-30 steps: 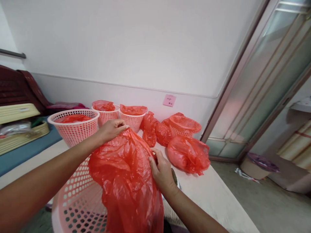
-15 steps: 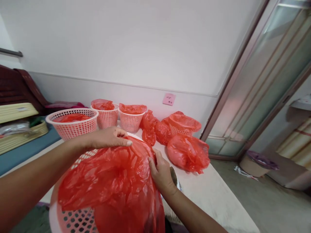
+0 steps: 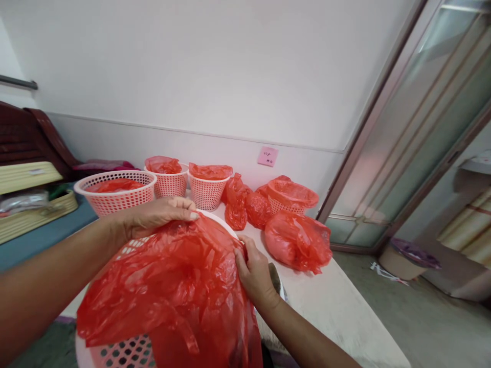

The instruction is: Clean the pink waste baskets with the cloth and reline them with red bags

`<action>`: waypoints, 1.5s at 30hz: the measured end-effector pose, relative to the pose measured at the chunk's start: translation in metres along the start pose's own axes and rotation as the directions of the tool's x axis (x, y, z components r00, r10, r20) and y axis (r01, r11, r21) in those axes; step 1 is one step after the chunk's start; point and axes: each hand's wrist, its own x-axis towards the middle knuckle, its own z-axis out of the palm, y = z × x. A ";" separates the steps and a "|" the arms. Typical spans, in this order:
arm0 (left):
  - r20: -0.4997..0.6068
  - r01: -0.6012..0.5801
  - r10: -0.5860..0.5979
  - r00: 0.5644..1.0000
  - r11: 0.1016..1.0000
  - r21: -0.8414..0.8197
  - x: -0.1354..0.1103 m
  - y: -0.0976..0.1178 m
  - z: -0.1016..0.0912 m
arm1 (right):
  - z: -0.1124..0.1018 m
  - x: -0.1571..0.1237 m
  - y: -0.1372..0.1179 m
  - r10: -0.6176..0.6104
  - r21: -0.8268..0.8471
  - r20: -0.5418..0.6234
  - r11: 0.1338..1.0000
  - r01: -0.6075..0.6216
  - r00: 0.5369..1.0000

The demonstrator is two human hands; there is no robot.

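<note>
likely a home, dark wooden furniture (image 3: 17,130), framed glass door (image 3: 391,138), yellowish cloth (image 3: 466,230), lined bin (image 3: 401,263)

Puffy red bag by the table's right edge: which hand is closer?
Right. The right hand is just left of the puffy red bag; the left hand is much farther left.

Free to pass above left hand (image 3: 163,214) and right hand (image 3: 253,266), short of the wall (image 3: 230,66), and low over the pale tabletop (image 3: 337,312) right of both. Blocked beyond the left by lined baskets (image 3: 171,185), ahead-right by a bulging bag (image 3: 296,240), beneath both by the loose red bag (image 3: 180,286).
</note>
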 end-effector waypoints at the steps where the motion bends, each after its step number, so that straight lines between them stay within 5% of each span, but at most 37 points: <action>1: -0.082 -0.045 0.055 0.995 0.991 0.129 0.004 -0.001 -0.001 | 0.000 0.000 -0.001 0.011 0.013 0.008 1.000 -0.011 1.000; 4: -0.216 -0.164 0.371 0.903 0.764 0.624 0.015 -0.004 -0.002 | 0.000 0.001 -0.003 0.035 0.051 0.028 0.998 -0.037 0.999; 7: -0.222 -0.152 0.557 0.801 0.546 0.824 0.024 -0.011 -0.005 | 0.000 0.003 -0.005 0.054 0.082 0.028 0.995 -0.056 0.998; 17: -0.321 -0.116 0.381 0.867 0.780 0.614 0.041 -0.019 -0.008 | -0.001 0.021 -0.004 0.219 0.304 -0.036 0.932 -0.198 0.975; 24: -0.387 -0.067 0.336 0.859 0.822 0.566 0.039 -0.012 0.000 | 0.004 0.029 -0.003 0.248 0.326 -0.162 0.927 -0.186 0.955; 32: -0.438 0.005 0.263 0.860 0.853 0.521 0.040 -0.008 -0.005 | 0.011 0.035 0.016 0.330 0.321 -0.087 0.902 -0.287 0.940; 34: -0.436 0.008 0.264 0.860 0.848 0.529 0.044 -0.007 -0.003 | 0.005 0.037 0.008 0.240 0.231 -0.173 0.953 -0.198 0.955; 38: -0.386 -0.042 0.306 0.870 0.827 0.561 0.057 -0.008 0.008 | -0.004 0.042 -0.019 -0.158 -0.098 -0.268 0.986 0.136 0.950; 42: -0.305 -0.124 0.349 0.886 0.812 0.570 0.068 -0.006 0.022 | 0.005 0.049 -0.027 -0.136 -0.197 -0.035 0.972 0.126 0.990; 45: -0.271 -0.169 0.370 0.889 0.813 0.557 0.066 -0.003 0.024 | 0.011 0.052 -0.015 -0.112 -0.224 0.025 0.968 0.115 0.993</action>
